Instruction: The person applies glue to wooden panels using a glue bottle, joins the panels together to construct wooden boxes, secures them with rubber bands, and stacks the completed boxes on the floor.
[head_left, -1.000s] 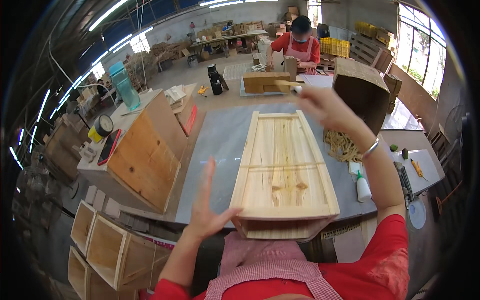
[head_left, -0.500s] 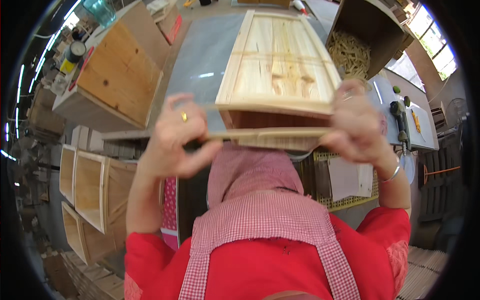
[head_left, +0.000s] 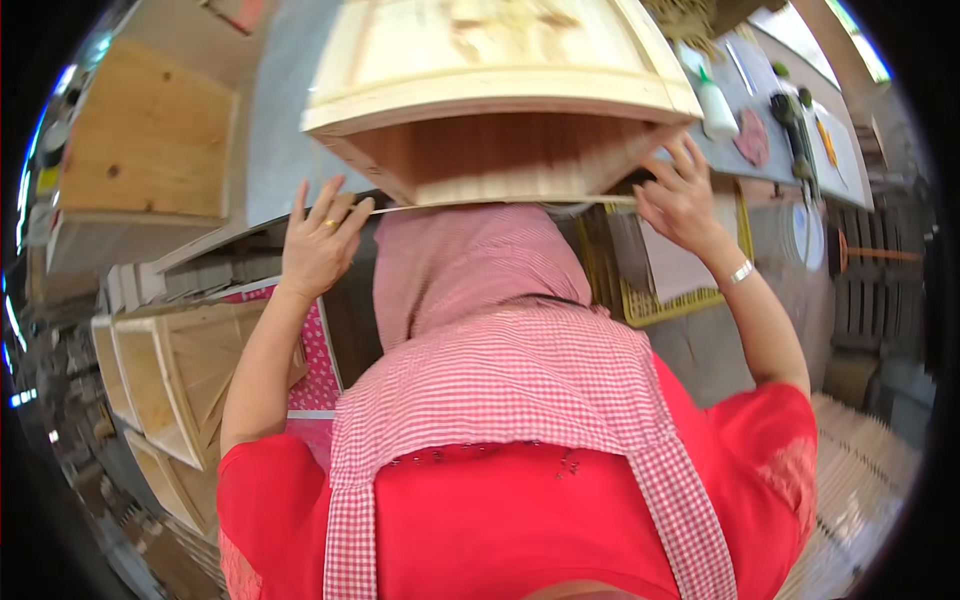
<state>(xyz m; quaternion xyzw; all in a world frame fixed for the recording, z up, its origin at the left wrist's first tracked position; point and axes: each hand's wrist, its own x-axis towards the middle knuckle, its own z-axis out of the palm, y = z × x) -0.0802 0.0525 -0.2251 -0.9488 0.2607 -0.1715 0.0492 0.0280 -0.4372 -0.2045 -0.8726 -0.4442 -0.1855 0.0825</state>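
Observation:
A pale wooden box (head_left: pixel 500 95) lies on the bench with its open end toward me. Across the lower edge of that opening runs a thin wooden panel (head_left: pixel 502 202), seen nearly edge-on. At the panel's left end is my left hand (head_left: pixel 322 240), which wears a ring; its fingertips grip the end, with the fingers partly spread. My right hand (head_left: pixel 682 200) pinches the other end beside the box's right corner. How far the panel reaches under or into the box is hidden.
Left on the bench stands a brown wooden box (head_left: pixel 145 140). Several open wooden boxes (head_left: pixel 180 370) are stacked below left. To the right lie a white bottle (head_left: pixel 715 105), a pink cloth (head_left: pixel 752 138) and a dark power tool (head_left: pixel 795 135). A yellow crate (head_left: pixel 640 308) sits below the bench.
The box appears nearer and larger, with its opening facing me more. Both hands have spread slightly apart, and the panel has gone from in front of the opening to its lower edge.

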